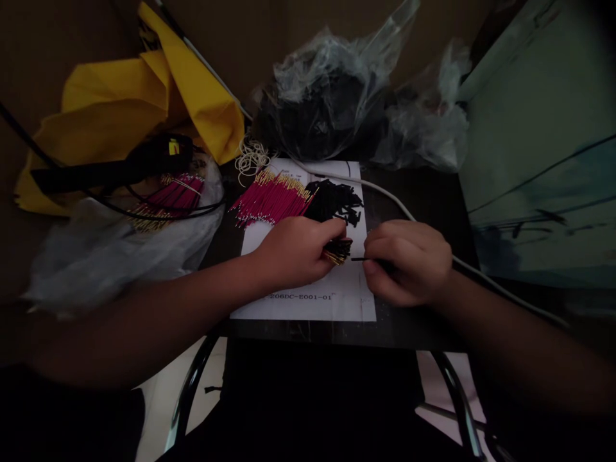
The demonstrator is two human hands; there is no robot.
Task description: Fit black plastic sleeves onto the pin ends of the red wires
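My left hand (296, 250) is closed around a bundle of wires (338, 251), whose dark and gold-coloured ends stick out toward the right. My right hand (409, 260) is closed too, pinching a thin black tube piece (357, 259) that points at the bundle with a small gap between. Just beyond my left hand, a spread of red wires (272, 200) with gold terminals lies on a printed white sheet (308, 309). Beside it is a pile of short black tube pieces (334, 200). The rest of the held wires is hidden by my fingers.
Clear plastic bags (332, 96) with dark contents stand at the back. On the left are a yellow cloth (115, 96), a black device (115, 168) with cables, and more red wires (166, 199) on plastic. A white cable (385, 191) crosses the dark table (308, 330) behind my right hand.
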